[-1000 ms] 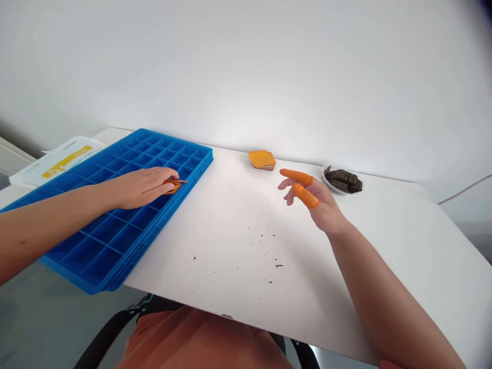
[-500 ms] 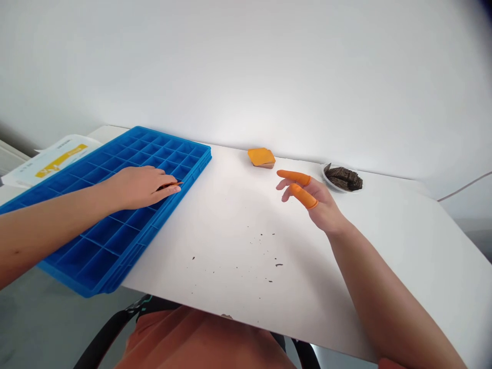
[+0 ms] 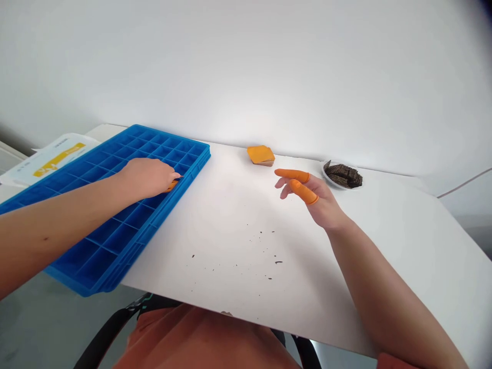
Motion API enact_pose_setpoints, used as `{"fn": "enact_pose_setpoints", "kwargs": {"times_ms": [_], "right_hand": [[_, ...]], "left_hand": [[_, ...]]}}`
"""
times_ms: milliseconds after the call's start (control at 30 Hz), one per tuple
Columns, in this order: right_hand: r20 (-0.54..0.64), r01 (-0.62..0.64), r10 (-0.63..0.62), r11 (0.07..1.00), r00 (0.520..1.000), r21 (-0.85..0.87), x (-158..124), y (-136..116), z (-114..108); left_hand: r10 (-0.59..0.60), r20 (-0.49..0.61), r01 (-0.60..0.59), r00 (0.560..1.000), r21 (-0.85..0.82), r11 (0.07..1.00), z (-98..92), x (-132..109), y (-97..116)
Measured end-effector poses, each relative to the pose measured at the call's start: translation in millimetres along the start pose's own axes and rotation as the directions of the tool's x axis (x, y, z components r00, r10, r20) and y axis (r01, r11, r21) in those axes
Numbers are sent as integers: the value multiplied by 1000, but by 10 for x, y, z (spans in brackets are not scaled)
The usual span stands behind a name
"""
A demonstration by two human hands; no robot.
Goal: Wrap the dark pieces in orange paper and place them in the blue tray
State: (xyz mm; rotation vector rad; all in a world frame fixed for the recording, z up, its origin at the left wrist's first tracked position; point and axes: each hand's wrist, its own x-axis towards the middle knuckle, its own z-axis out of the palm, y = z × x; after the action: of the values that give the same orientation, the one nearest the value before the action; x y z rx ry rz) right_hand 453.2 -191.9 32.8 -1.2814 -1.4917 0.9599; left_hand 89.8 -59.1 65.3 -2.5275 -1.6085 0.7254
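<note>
My left hand (image 3: 151, 177) reaches down into a compartment near the right side of the blue divided tray (image 3: 151, 218). Its fingers are bent around a small flat orange piece (image 3: 171, 186), which is mostly covered by the hand. My right hand (image 3: 307, 195) hovers over the white table with fingers spread and nothing in them. Orange finger cots cover its thumb and index finger. Beyond it, near the wall, lies a stack of orange square sheets (image 3: 261, 155). A white bowl (image 3: 329, 180) with several thin dark brown strips (image 3: 344, 176) stands just past the right hand.
Dark crumbs (image 3: 279, 262) are scattered over the white table (image 3: 226, 225). Left of the tray lies a white package with a yellow band (image 3: 57, 160). A white wall (image 3: 246, 72) rises behind the table, and a cable (image 3: 465, 183) runs at the right.
My left hand has moved slightly right and away from me, lowering the orange piece into a tray compartment, fingers now tipped downward. The right hand stays nearly still.
</note>
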Motion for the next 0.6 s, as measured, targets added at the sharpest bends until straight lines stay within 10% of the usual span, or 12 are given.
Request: {"fn": "enact_pose_setpoints", "kwargs": {"times_ms": [200, 600], "right_hand": [[17, -6, 7, 1000, 1000, -21, 10, 24, 3], [24, -26, 25, 999, 999, 38, -5, -9, 9]], "left_hand": [[-32, 94, 19, 995, 136, 991, -187, -51, 105], [186, 98, -186, 978, -2, 982, 86, 390, -138]]}}
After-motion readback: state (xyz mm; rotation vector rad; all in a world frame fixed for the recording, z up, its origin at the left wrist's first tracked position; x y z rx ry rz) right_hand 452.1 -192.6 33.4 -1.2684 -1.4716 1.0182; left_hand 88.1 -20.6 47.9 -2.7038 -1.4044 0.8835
